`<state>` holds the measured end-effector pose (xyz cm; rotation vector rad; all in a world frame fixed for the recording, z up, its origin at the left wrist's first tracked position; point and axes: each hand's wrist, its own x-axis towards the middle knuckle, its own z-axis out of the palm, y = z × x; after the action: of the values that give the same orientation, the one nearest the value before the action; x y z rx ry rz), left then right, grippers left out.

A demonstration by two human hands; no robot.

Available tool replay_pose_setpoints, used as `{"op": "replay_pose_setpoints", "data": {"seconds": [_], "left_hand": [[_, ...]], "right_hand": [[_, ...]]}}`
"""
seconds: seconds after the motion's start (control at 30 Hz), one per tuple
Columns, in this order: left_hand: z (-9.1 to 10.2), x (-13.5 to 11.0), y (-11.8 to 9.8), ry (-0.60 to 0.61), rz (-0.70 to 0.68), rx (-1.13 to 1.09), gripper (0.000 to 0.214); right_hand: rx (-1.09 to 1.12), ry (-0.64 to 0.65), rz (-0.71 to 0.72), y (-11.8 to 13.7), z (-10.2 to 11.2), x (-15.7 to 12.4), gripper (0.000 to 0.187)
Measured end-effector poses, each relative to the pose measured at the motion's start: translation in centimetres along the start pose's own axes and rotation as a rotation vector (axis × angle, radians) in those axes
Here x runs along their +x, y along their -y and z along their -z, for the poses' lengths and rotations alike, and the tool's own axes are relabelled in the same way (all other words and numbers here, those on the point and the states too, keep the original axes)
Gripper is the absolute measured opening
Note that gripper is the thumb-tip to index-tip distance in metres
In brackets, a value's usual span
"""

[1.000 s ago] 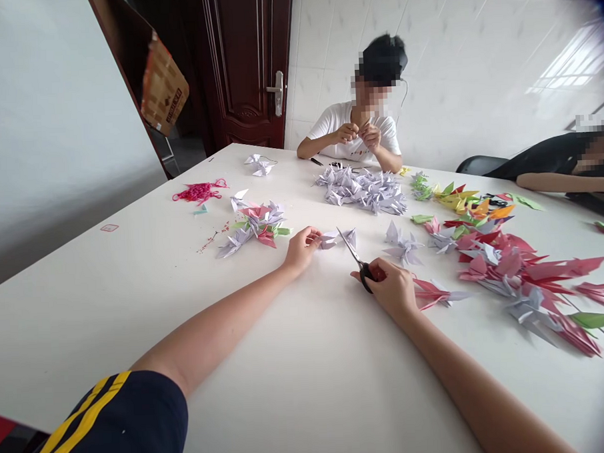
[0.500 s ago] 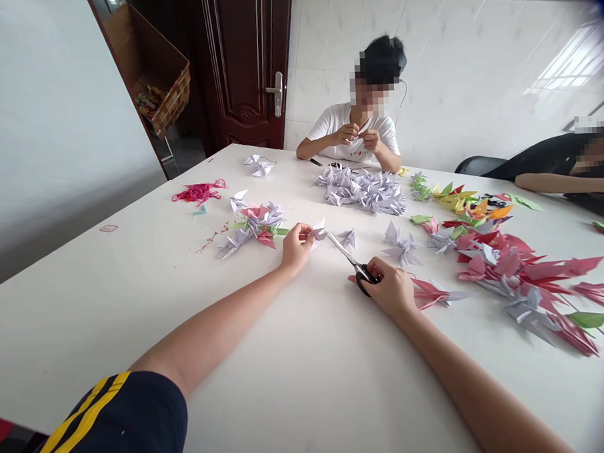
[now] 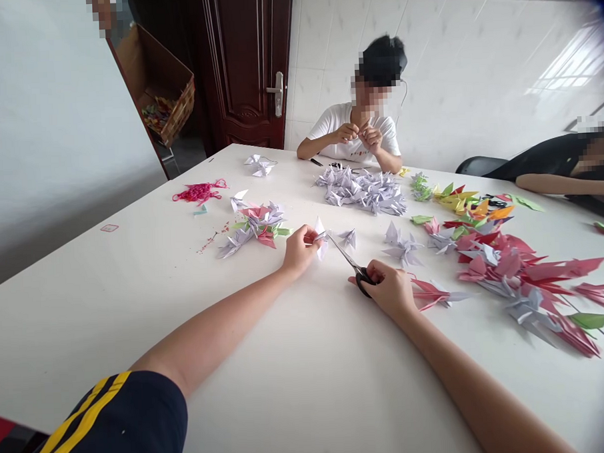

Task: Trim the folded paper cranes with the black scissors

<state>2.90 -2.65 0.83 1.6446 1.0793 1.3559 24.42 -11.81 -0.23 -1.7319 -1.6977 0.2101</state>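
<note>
White tabletop [image 3: 150, 320], center: left hand [image 3: 298, 251] pinching folded lilac paper [image 3: 321, 239]; right hand [image 3: 389, 291] gripping closed black-handled scissors [image 3: 347, 258], tips just beside it.

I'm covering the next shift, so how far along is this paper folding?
Done-looking: a heap of lavender paper cranes and a red-and-grey pile lie folded. In hand: the left hand holds a pale folded paper piece, and the right hand holds black-handled scissors beside it. Still left: smaller crane clusters lie nearby; which remain unworked, I cannot tell.
</note>
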Motion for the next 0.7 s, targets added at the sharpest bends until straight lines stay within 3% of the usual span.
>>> {"op": "replay_pose_setpoints", "data": {"seconds": [0.3, 0.7], "left_hand": [[-0.12, -0.5, -0.12, 0.041, -0.154, 0.105, 0.012], [-0.11, -0.62, -0.22, 0.05, -0.202, 0.149, 0.013]], "right_hand": [[0.002, 0.102, -0.099, 0.84, 0.1, -0.03, 0.048], [0.013, 0.08, -0.087, 0.49, -0.13, 0.06, 0.048]]}}
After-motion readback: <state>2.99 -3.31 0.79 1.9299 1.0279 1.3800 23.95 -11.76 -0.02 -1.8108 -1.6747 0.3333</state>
